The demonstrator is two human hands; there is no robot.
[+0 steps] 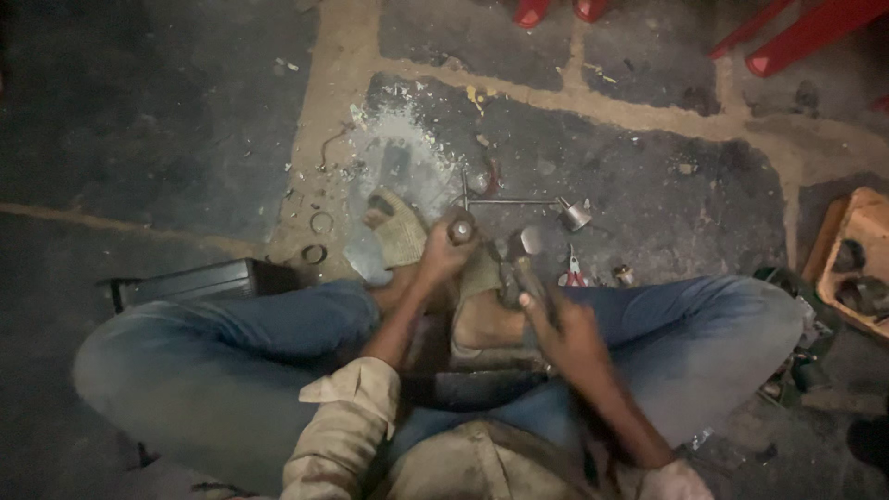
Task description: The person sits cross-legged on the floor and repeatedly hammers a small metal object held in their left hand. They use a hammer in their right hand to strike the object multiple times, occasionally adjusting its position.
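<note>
While the left hand [443,252] is closed around a short metal punch [460,228] held upright over the lap, the right hand [567,329] grips a hammer [523,250], its head just beside the punch. Worn cloth [400,237] lies beneath. Beyond, on the floor: T-handled wrench [528,202], red pliers [574,273], metal rings [315,253].

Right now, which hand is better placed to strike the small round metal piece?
Probably the right hand: it grips the metal-headed hammer raised just beside the small round metal piece, which the left hand pinches upright.
</note>
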